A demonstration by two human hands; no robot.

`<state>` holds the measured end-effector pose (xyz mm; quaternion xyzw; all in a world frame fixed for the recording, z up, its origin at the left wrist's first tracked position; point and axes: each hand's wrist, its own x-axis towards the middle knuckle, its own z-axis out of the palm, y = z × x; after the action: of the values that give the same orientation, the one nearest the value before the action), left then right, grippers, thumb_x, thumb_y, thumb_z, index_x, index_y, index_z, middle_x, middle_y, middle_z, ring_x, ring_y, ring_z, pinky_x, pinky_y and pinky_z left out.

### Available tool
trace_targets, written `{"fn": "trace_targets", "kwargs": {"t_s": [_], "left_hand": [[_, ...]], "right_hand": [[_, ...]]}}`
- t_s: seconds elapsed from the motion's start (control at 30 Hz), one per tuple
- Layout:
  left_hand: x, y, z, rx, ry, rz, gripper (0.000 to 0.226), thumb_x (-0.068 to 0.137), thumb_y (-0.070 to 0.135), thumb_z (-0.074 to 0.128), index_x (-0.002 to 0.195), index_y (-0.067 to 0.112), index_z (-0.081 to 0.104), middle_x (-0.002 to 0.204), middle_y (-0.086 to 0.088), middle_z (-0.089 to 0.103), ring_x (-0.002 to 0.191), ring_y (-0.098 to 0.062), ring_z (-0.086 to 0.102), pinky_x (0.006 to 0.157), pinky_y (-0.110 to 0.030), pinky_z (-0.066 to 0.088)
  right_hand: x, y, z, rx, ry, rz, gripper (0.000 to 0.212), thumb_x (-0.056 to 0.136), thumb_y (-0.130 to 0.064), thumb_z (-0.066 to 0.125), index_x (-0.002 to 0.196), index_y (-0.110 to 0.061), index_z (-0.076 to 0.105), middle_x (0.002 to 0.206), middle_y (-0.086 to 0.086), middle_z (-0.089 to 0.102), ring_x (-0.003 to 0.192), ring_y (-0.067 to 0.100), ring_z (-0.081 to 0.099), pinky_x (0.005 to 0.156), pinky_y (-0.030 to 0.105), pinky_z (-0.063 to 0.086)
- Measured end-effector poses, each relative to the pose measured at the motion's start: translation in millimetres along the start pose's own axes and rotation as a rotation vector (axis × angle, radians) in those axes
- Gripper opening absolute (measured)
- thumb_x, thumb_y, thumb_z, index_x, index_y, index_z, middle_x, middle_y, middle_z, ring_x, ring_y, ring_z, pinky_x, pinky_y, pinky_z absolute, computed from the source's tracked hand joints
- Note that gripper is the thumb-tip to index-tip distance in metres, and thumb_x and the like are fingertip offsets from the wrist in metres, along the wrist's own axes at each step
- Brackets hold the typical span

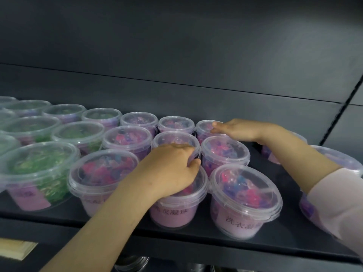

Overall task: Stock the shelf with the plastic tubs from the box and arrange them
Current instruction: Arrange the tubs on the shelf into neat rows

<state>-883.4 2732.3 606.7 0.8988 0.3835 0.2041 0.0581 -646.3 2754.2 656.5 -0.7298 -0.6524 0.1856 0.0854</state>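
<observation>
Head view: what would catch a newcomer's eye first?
Clear lidded tubs fill the dark shelf in rows: green tubs left, pink tubs centre. The left hand grips a middle tub by its rim; the right hand rests flat on a back tub.

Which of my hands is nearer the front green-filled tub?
Left. Your left hand grips a pink-filled tub one tub to the right of the front green-filled tub; your right hand rests farther right on a back-row tub.
</observation>
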Motion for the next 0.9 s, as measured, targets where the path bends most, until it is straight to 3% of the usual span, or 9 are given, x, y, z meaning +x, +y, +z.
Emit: {"fn": "trace_targets", "kwargs": {"t_s": [0.23,0.3,0.43,0.5,0.57,0.7,0.77,0.83,0.9], "left_hand": [[0,-1,0,-0.002,-0.010,-0.010,0.041,0.094,0.049,0.037,0.124,0.026,0.053,0.129,0.005,0.057,0.117,-0.015,0.050,0.083,-0.027,0.034],[0,-1,0,-0.002,-0.011,-0.014,0.041,0.094,0.049,0.037,0.123,0.026,0.054,0.127,0.005,0.058,0.116,-0.016,0.051,0.082,-0.028,0.035],[0,-1,0,-0.017,-0.038,-0.042,0.042,0.094,0.050,0.036,0.124,0.027,0.053,0.128,0.003,0.058,0.115,-0.018,0.052,0.082,-0.030,0.038],[1,-1,0,-0.016,-0.049,-0.044,0.042,0.094,0.050,0.035,0.126,0.029,0.053,0.129,0.004,0.057,0.115,-0.018,0.053,0.081,-0.028,0.036],[2,-2,0,-0.002,-0.039,-0.034,0.043,0.094,0.049,0.036,0.127,0.028,0.052,0.129,0.003,0.058,0.114,-0.019,0.053,0.080,-0.029,0.037],[3,-1,-1,-0.041,-0.082,-0.037,0.056,0.094,0.047,0.040,0.145,0.025,0.034,0.136,-0.004,0.054,0.121,-0.025,0.052,0.095,-0.038,0.043],[3,1,-4,-0.093,-0.035,0.002,0.046,0.094,0.042,0.044,0.135,0.019,0.048,0.130,-0.003,0.058,0.119,-0.024,0.052,0.099,-0.039,0.043],[1,3,-10,-0.252,0.140,0.090,0.031,0.095,0.031,0.049,0.119,0.016,0.063,0.124,0.001,0.063,0.120,-0.020,0.052,0.102,-0.031,0.039],[-7,3,-19,-0.441,0.263,0.160,0.024,0.095,0.025,0.050,0.109,0.021,0.069,0.116,0.009,0.066,0.114,-0.011,0.055,0.095,-0.020,0.039]], "right_hand": [[-24,-2,2,0.005,0.082,-0.090,0.059,0.096,-0.063,0.027,0.142,-0.032,0.047,0.150,-0.007,0.044,0.138,0.014,0.040,0.116,0.031,0.025],[-47,0,6,-0.052,0.159,-0.144,0.058,0.093,-0.064,0.029,0.131,-0.032,0.058,0.138,-0.009,0.057,0.128,0.012,0.049,0.110,0.029,0.034],[-87,-2,21,-0.241,0.193,-0.172,0.089,0.076,-0.081,0.014,0.101,-0.013,0.067,0.097,-0.002,0.070,0.094,0.016,0.063,0.089,0.031,0.047],[-89,-4,25,-0.215,0.188,-0.147,0.090,0.078,-0.077,0.016,0.105,-0.008,0.067,0.103,0.004,0.069,0.100,0.019,0.063,0.096,0.036,0.045],[-89,-7,24,-0.144,0.189,-0.105,0.075,0.089,-0.067,0.022,0.115,-0.015,0.069,0.121,0.000,0.067,0.112,0.016,0.060,0.105,0.034,0.041],[-117,-10,30,-0.045,0.242,-0.072,0.061,0.092,-0.064,0.029,0.128,-0.029,0.063,0.135,-0.012,0.058,0.124,0.006,0.052,0.111,0.029,0.035],[-142,-11,43,0.011,0.380,-0.120,0.052,0.090,-0.061,0.038,0.122,-0.031,0.066,0.127,-0.018,0.062,0.116,-0.004,0.053,0.104,0.015,0.036],[-168,-13,58,0.079,0.490,-0.161,0.041,0.088,-0.056,0.046,0.117,-0.036,0.067,0.121,-0.026,0.062,0.113,-0.014,0.051,0.094,0.001,0.033],[-188,-13,73,0.080,0.545,-0.175,0.042,0.085,-0.058,0.047,0.115,-0.038,0.067,0.120,-0.028,0.061,0.115,-0.016,0.049,0.094,0.000,0.033]]}}
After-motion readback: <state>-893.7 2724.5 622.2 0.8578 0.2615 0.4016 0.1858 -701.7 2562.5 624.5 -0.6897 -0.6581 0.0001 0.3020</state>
